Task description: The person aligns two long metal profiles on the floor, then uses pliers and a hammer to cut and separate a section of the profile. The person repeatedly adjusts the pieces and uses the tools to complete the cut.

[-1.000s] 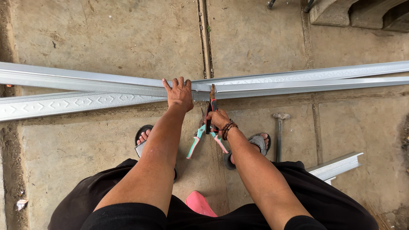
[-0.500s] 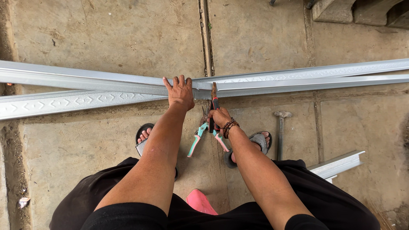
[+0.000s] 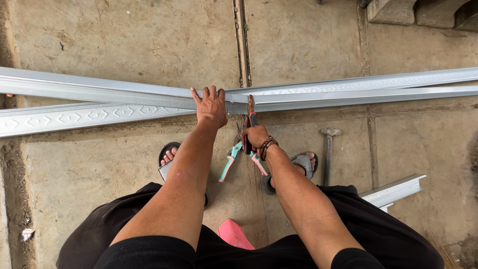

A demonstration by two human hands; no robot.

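Two long silvery metal channels [image 3: 99,92] cross on the concrete floor in front of me. My left hand [image 3: 211,105] presses flat on them where they cross, fingers spread. My right hand [image 3: 255,135] grips tin snips [image 3: 244,147] with teal and red handles; the handles are spread apart below the hand. The snips' red-brown jaws [image 3: 250,105] reach the near edge of the right channel [image 3: 368,92], just right of my left hand. A beaded bracelet sits on my right wrist.
A hammer [image 3: 328,149] lies on the floor right of my right foot. A short offcut of metal channel [image 3: 396,189] lies further right. A floor joint [image 3: 242,40] runs away from me. Concrete blocks [image 3: 423,11] stand at the top right. I squat on sandals, a pink object [image 3: 234,234] beneath me.
The hands and snips stay almost where they were; my right hand with the snips has shifted slightly. The channels have not moved.
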